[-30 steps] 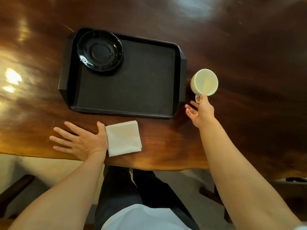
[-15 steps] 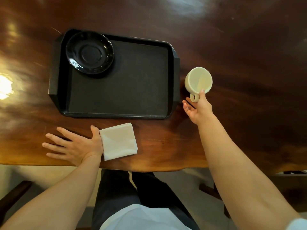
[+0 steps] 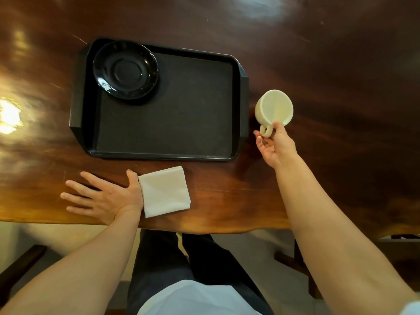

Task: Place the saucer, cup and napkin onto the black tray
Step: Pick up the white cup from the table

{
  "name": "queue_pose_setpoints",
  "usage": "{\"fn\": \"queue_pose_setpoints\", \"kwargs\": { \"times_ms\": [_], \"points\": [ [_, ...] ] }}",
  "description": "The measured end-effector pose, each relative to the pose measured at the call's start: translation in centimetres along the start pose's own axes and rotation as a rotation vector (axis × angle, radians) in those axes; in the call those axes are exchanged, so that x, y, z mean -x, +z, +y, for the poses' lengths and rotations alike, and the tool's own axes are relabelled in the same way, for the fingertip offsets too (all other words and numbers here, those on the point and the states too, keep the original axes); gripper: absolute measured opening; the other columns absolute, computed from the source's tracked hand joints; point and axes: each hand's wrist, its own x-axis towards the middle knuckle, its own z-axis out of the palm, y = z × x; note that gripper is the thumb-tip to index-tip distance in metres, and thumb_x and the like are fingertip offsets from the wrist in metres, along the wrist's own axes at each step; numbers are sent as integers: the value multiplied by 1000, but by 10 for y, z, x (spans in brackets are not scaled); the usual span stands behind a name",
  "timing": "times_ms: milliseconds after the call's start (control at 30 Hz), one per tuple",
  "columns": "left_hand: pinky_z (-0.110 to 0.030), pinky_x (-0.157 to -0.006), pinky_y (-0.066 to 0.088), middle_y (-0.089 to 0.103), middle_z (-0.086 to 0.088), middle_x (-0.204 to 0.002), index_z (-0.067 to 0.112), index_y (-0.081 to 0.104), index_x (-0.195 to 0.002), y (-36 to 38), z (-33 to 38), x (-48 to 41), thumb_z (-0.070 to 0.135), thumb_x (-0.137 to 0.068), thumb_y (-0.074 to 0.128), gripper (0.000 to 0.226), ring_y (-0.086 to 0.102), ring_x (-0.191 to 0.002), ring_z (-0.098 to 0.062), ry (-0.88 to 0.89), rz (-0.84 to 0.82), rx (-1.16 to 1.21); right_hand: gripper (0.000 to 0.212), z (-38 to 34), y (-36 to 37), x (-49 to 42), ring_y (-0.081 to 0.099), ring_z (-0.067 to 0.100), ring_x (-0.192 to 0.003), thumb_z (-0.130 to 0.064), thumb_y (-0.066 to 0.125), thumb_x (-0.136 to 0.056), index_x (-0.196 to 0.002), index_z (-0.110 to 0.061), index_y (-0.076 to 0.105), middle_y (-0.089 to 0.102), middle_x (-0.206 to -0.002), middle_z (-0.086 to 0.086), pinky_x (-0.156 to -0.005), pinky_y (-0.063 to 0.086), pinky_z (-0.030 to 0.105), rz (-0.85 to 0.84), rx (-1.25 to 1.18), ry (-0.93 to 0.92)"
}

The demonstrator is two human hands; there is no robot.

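The black tray (image 3: 172, 123) lies on the dark wooden table (image 3: 329, 64). A black saucer (image 3: 125, 69) sits in the tray's far left corner. To the right of the tray is a cream cup (image 3: 274, 108), tilted with its mouth toward me, and my right hand (image 3: 273, 145) pinches it at the handle and near rim. A folded white napkin (image 3: 164, 191) rests on the table in front of the tray. My left hand (image 3: 104, 197) lies flat, fingers spread, its thumb side touching the napkin's left edge.
The table's wavy front edge (image 3: 204, 228) runs just behind my left wrist. My lap and dark trousers (image 3: 172, 264) show below it. Bright light glares on the table at far left (image 3: 9, 114).
My right hand has closed its fingers onto the cup's handle, and the cup now tilts toward me. My left hand and the napkin stay where they were; the view shifted slightly.
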Motion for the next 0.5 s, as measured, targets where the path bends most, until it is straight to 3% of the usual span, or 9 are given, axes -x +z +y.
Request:
{"fn": "queue_pose_setpoints", "kwargs": {
  "times_ms": [200, 367, 500],
  "points": [
    [-62, -124, 2, 7, -20, -171, 14, 14, -163, 0, 0, 0, 67, -88, 55, 100, 2, -157, -46, 2, 3, 12, 36, -5, 6, 8, 71, 25, -102, -23, 67, -95, -124, -5, 56, 65, -120, 20, -56, 55, 23, -21, -41, -29],
    [-63, -124, 3, 8, -20, -171, 13, 15, -162, 0, 0, 0, 67, -88, 56, 100, 3, -156, -46, 3, 6, 19, 23, -11, 21, 17, 72, 25, -106, -23, 70, -93, -110, -9, 61, 68, -120, 19, -57, 55, 23, -74, -3, -71],
    [-63, -124, 4, 8, -20, -170, 13, 16, -162, 1, 0, 0, 66, -88, 57, 100, 3, -156, -46, 6, 14, 18, 33, -5, 39, 25, 72, 22, -94, -25, 69, -93, -120, -8, 59, 68, -123, 21, -57, 55, 24, -145, 29, -77]
  ]
}}
